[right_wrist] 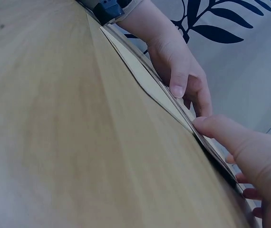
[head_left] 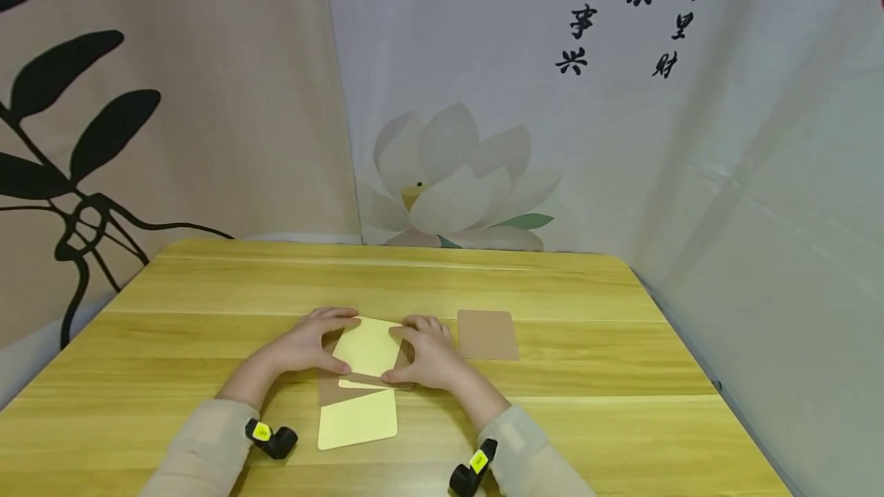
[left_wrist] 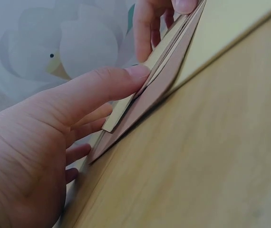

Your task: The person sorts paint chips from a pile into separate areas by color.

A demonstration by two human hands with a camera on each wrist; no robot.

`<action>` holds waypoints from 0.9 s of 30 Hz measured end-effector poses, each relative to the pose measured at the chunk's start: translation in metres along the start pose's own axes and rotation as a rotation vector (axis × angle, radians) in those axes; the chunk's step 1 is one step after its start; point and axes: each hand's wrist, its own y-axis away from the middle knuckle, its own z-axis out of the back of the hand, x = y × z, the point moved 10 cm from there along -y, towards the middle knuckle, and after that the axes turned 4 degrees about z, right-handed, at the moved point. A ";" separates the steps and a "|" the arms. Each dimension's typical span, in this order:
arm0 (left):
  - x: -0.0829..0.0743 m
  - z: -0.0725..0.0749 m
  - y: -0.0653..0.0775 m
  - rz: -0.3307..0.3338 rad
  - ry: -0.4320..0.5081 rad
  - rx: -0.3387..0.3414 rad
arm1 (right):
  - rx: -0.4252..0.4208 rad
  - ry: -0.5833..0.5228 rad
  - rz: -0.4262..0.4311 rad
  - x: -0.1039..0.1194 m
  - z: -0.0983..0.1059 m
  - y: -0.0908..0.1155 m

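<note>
Midway between the side edges of the tabletop (head_left: 587, 420): left hand (head_left: 312, 340) and right hand (head_left: 433, 353), fingers clamped on stacked cards (head_left: 368, 347) between them.

Yellow card (head_left: 368, 347): rounded corners, lies askew atop loose brown-and-yellow card pile (head_left: 334, 391). Second yellow card (head_left: 357, 420) flat at pile's near edge.
</note>
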 end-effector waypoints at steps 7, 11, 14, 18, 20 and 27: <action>0.001 -0.001 0.001 -0.004 -0.006 -0.009 | -0.014 -0.001 0.004 -0.001 -0.001 0.000; 0.000 -0.002 0.000 -0.004 -0.002 -0.008 | -0.021 0.003 0.010 -0.001 -0.001 0.001; -0.001 -0.002 0.000 -0.009 -0.009 -0.010 | -0.021 0.009 0.015 -0.001 0.000 0.001; -0.003 -0.001 0.000 -0.024 -0.027 -0.013 | -0.026 0.011 0.024 0.001 0.001 0.001; -0.004 -0.001 0.000 -0.031 -0.033 -0.011 | -0.031 0.004 0.026 0.001 0.003 0.001; -0.014 -0.003 -0.001 -0.040 -0.094 -0.027 | -0.038 -0.042 0.040 -0.001 0.007 0.005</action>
